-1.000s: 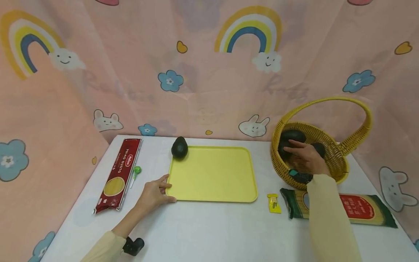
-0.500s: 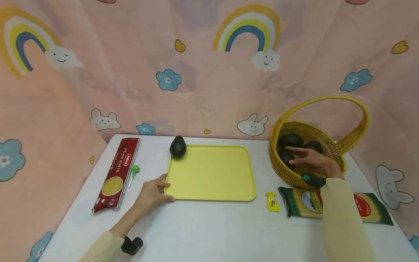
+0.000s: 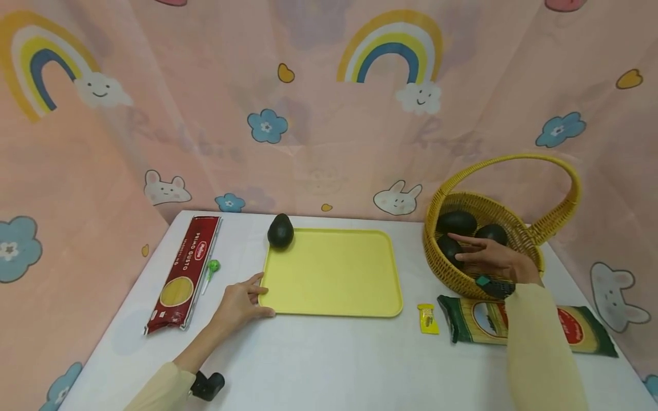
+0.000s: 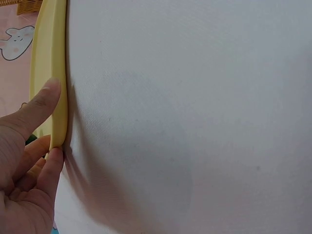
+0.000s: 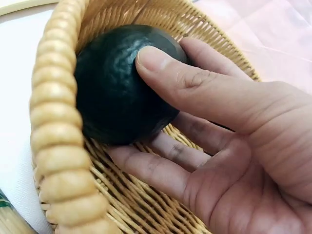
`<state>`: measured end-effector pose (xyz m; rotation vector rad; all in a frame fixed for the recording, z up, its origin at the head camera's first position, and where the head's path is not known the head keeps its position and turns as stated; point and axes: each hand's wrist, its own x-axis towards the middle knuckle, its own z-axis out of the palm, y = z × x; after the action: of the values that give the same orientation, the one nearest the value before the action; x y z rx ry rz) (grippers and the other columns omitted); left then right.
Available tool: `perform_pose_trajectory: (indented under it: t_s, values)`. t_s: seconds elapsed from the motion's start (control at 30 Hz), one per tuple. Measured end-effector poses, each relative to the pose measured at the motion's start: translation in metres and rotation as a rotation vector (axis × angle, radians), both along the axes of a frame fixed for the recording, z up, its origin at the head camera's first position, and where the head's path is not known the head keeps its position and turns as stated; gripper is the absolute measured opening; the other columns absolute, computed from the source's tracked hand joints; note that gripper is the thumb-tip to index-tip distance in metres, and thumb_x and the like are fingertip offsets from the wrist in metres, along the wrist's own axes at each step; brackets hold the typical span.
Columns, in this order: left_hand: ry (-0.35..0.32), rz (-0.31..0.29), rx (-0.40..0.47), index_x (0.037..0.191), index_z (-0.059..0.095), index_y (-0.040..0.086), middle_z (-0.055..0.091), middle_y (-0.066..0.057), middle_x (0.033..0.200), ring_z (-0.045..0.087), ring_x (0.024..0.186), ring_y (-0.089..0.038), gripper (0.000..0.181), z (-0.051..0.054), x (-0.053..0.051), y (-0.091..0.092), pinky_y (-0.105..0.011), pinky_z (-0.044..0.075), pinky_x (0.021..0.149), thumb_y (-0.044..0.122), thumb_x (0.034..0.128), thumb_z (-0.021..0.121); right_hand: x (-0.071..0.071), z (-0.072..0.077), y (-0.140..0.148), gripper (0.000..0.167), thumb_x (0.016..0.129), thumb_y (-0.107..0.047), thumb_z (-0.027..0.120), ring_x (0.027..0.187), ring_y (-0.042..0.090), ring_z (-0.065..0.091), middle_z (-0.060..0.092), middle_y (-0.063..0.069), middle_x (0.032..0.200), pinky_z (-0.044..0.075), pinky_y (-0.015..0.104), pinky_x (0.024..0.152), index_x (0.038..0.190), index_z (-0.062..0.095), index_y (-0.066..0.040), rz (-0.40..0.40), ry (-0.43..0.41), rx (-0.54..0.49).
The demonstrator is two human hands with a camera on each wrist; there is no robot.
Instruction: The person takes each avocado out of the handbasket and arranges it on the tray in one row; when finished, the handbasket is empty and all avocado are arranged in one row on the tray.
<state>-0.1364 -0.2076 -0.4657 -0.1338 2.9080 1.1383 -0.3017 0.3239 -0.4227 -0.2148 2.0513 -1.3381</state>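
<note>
My left hand (image 3: 240, 307) holds the near left corner of a yellow tray (image 3: 331, 277); in the left wrist view the thumb lies on its rim (image 4: 59, 112) and fingers touch the corner. A dark green avocado (image 3: 280, 231) sits at the tray's far left corner. At the right, my right hand (image 3: 490, 257) reaches into a yellow wicker basket (image 3: 436, 271). There it grips an avocado (image 5: 122, 87), thumb on top and fingers around its side and underneath. Two more avocados, one at the back (image 3: 456, 222) and one at the right (image 3: 492, 233), lie in the basket.
A red spaghetti pack (image 3: 186, 271) and a green lollipop (image 3: 212, 271) lie left of the tray. Right of it are a small yellow packet (image 3: 428, 318) and a green-ended noodle pack (image 3: 478, 319), partly under the right sleeve. A pink patterned cloth (image 3: 319, 142) hangs behind the table.
My right hand has shifted right and toward me inside the basket and come to the nearest avocado, uncovering the others. The left hand and tray have stayed put.
</note>
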Motion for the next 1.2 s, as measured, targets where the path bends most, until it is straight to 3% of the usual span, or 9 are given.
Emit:
perform_pose_trajectory:
  t_s: [0.1, 0.3, 0.4, 0.53, 0.67, 0.87, 1.03, 1.2]
  values:
    - [-0.003, 0.004, -0.005, 0.105, 0.071, -0.007, 0.052, -0.012, 0.138, 0.066, 0.102, -0.022, 0.053, 0.000, 0.000, 0.001, -0.026, 0.055, 0.079, 0.014, 0.0609, 0.091, 0.001, 0.000, 0.000, 0.073, 0.097, -0.022, 0.059, 0.136, 0.047, 0.027, -0.002, 0.032, 0.154, 0.048, 0.044, 0.095, 0.154, 0.015, -0.014, -0.007, 0.001, -0.007]
    - [0.001, 0.004, -0.001, 0.105, 0.071, -0.007, 0.053, -0.013, 0.138, 0.066, 0.101, -0.022, 0.053, 0.001, 0.001, 0.002, -0.026, 0.055, 0.077, 0.013, 0.0602, 0.091, 0.004, 0.001, 0.000, 0.075, 0.096, -0.025, 0.059, 0.118, 0.029, 0.056, 0.010, 0.032, 0.154, 0.051, 0.039, 0.092, 0.154, 0.014, -0.011, -0.058, 0.005, -0.005]
    - [0.002, 0.003, 0.002, 0.104, 0.071, -0.008, 0.053, -0.013, 0.137, 0.066, 0.101, -0.021, 0.053, 0.001, 0.000, 0.003, -0.026, 0.055, 0.077, 0.012, 0.0598, 0.091, 0.004, 0.000, 0.000, 0.075, 0.096, -0.024, 0.059, 0.118, 0.036, 0.055, 0.000, 0.033, 0.154, 0.051, 0.041, 0.091, 0.154, 0.013, -0.011, -0.072, -0.002, -0.021]
    - [0.001, -0.003, 0.001, 0.105, 0.070, -0.008, 0.053, -0.013, 0.137, 0.066, 0.102, -0.022, 0.053, 0.001, 0.000, 0.004, -0.026, 0.055, 0.078, 0.012, 0.0601, 0.091, 0.005, 0.001, 0.001, 0.072, 0.098, -0.020, 0.057, 0.126, 0.048, 0.041, -0.008, 0.033, 0.154, 0.048, 0.045, 0.095, 0.154, 0.012, -0.012, -0.087, -0.017, -0.069]
    - [-0.002, 0.000, -0.007, 0.105, 0.070, -0.008, 0.053, -0.013, 0.137, 0.066, 0.103, -0.022, 0.053, 0.001, 0.000, 0.003, -0.026, 0.054, 0.078, 0.014, 0.0605, 0.091, 0.005, 0.002, 0.001, 0.071, 0.098, -0.019, 0.056, 0.124, 0.043, 0.047, -0.003, 0.032, 0.154, 0.047, 0.045, 0.096, 0.154, 0.013, -0.014, -0.103, -0.001, -0.107]
    - [0.014, -0.006, -0.012, 0.104, 0.071, -0.008, 0.054, -0.014, 0.137, 0.066, 0.103, -0.023, 0.053, 0.000, 0.000, 0.002, -0.025, 0.055, 0.078, 0.013, 0.0600, 0.091, 0.007, 0.006, 0.002, 0.070, 0.099, -0.016, 0.055, 0.103, 0.012, 0.062, -0.016, 0.034, 0.151, 0.049, 0.042, 0.094, 0.154, 0.013, -0.014, -0.092, 0.035, -0.146]
    - [0.018, -0.011, -0.014, 0.104, 0.071, -0.008, 0.054, -0.014, 0.137, 0.066, 0.103, -0.022, 0.053, 0.000, -0.001, 0.002, -0.025, 0.055, 0.077, 0.013, 0.0599, 0.091, 0.011, 0.009, 0.002, 0.069, 0.099, -0.016, 0.055, 0.083, 0.009, 0.065, -0.018, 0.036, 0.150, 0.049, 0.043, 0.093, 0.154, 0.014, -0.018, -0.085, 0.061, -0.154]
    - [0.021, -0.015, -0.006, 0.104, 0.070, -0.008, 0.053, -0.015, 0.137, 0.066, 0.103, -0.023, 0.054, 0.001, 0.000, 0.002, -0.025, 0.055, 0.077, 0.013, 0.0596, 0.091, 0.015, 0.013, 0.002, 0.067, 0.099, -0.013, 0.054, 0.053, 0.005, 0.052, -0.020, 0.037, 0.148, 0.050, 0.041, 0.092, 0.154, 0.016, -0.021, -0.079, 0.069, -0.200]
